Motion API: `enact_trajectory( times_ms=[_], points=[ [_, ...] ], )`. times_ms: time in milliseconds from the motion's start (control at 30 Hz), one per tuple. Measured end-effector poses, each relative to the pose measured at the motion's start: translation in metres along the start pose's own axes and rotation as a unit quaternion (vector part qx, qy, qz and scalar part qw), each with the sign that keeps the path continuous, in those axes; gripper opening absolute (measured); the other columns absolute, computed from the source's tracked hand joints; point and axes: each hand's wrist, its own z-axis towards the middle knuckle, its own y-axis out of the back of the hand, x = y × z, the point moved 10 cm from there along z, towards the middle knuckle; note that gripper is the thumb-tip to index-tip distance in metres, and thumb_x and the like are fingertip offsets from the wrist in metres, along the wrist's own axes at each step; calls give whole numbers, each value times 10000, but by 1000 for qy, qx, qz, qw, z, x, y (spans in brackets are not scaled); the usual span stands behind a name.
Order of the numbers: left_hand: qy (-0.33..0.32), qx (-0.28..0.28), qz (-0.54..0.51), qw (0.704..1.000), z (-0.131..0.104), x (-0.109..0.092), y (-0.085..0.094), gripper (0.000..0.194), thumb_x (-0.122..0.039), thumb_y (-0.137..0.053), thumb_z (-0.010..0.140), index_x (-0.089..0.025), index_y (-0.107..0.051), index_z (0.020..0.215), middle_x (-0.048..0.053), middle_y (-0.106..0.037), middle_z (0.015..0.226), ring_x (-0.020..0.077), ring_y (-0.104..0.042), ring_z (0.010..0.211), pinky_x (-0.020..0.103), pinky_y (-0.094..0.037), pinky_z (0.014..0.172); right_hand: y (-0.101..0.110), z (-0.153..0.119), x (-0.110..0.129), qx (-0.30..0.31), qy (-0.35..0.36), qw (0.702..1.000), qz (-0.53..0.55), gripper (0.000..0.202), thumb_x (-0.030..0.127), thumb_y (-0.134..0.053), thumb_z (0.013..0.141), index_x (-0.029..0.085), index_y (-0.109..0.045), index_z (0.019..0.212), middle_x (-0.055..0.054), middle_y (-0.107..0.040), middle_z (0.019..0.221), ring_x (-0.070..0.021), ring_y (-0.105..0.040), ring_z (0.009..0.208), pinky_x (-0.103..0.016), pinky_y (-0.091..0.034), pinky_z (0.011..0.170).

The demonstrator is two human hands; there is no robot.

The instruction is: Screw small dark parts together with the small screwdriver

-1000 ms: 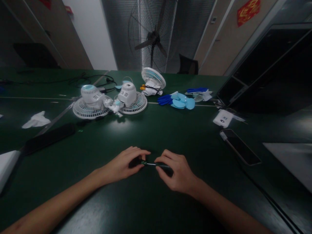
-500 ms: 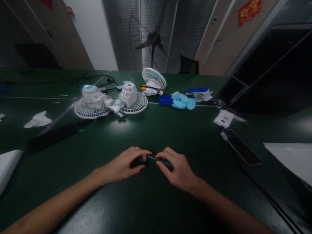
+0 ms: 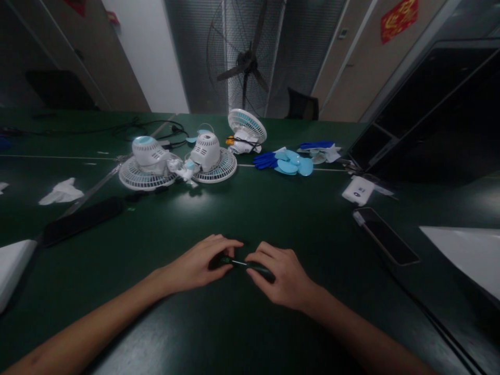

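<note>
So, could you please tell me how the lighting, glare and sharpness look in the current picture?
Head view: dim overall, with glare on the green table at lower left and just before the white fans; head view: slightly soft, so the small part in the left hand is hard to make out; head view: the white pillar leans, probably wide-angle distortion.

Dark-handled screwdriver [image 3: 261, 270] at small green piece [image 3: 225, 260]

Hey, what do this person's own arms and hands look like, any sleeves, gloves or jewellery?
The left forearm and right forearm are bare, with no sleeve in view. The left hand and right hand are ungloved. No watch, bracelet or cable shows at either wrist, and no ring is visible on either grip.
</note>
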Motion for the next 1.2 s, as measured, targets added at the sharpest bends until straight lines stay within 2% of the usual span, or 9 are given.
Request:
enact_trajectory(
  times_ms=[167,333,533,700,833,900,1000,1100,1200],
  points=[
    [-5,4,1,1000,1,-1,-1,532,-224,-662,1014,-294,-516,1521,79,-672,1173,237,-618,1082,390,-514,929,-9,0,0,34,6,999,-34,217,296,-635,1043,243,-682,1248,-45,-690,1119,-187,-678,918,-294,-501,707],
    [-5,2,8,1000,2,-1,-2,525,-244,-676,1011,-284,-525,1512,72,-675,1151,230,-623,1061,376,-513,916,-8,1,0,14,21,999,-36,228,306,-636,1053,247,-686,1267,-47,-696,1117,-185,-693,914,-286,-516,699],
    [-4,7,22,1000,2,-6,0,526,-251,-672,1010,-286,-523,1513,79,-673,1172,237,-624,1068,382,-520,917,-3,0,-5,-23,5,999,-22,229,327,-632,1056,251,-683,1266,-47,-692,1106,-173,-689,866,-284,-517,681],
    [-30,58,59,996,-3,-16,-6,638,-251,-692,990,-299,-448,1578,91,-662,1291,272,-611,1166,463,-476,1061,1,0,-7,-37,-7,999,0,219,310,-627,1054,243,-698,1251,-48,-692,1090,-176,-688,864,-297,-529,710],
    [-33,69,110,991,-7,-10,-5,502,-231,-552,1074,-316,-475,1563,93,-646,1375,265,-602,1215,452,-457,1093,3,-1,-6,-34,-9,999,6,220,306,-634,1052,242,-700,1251,-42,-693,1099,-179,-689,884,-306,-530,725],
    [-30,57,152,986,-6,0,4,426,-214,-494,1094,-311,-544,1506,93,-647,1364,261,-603,1209,433,-467,1070,3,-1,-6,-32,-11,999,9,212,309,-630,1053,243,-703,1241,-38,-691,1087,-174,-683,866,-307,-526,719],
    [-8,25,205,978,-6,24,33,367,-238,-468,1106,-296,-602,1444,94,-642,1350,261,-596,1212,430,-460,1075,3,-1,-7,-24,-16,999,20,211,311,-616,1062,238,-700,1242,-41,-687,1087,-166,-668,849,-298,-522,705],
    [31,-17,232,972,-13,60,76,365,-298,-447,1116,-280,-602,1446,95,-632,1360,269,-589,1224,428,-467,1069,4,-1,-6,-26,-14,999,33,213,308,-612,1069,229,-697,1248,-42,-681,1091,-157,-657,835,-288,-522,695],
    [79,-89,253,960,-32,101,126,388,-403,-448,1107,-252,-623,1418,114,-625,1361,297,-597,1206,450,-491,1052,4,-2,-5,-24,-7,999,47,220,298,-615,1072,220,-693,1263,-41,-678,1105,-148,-657,841,-276,-528,695]
  ],
)
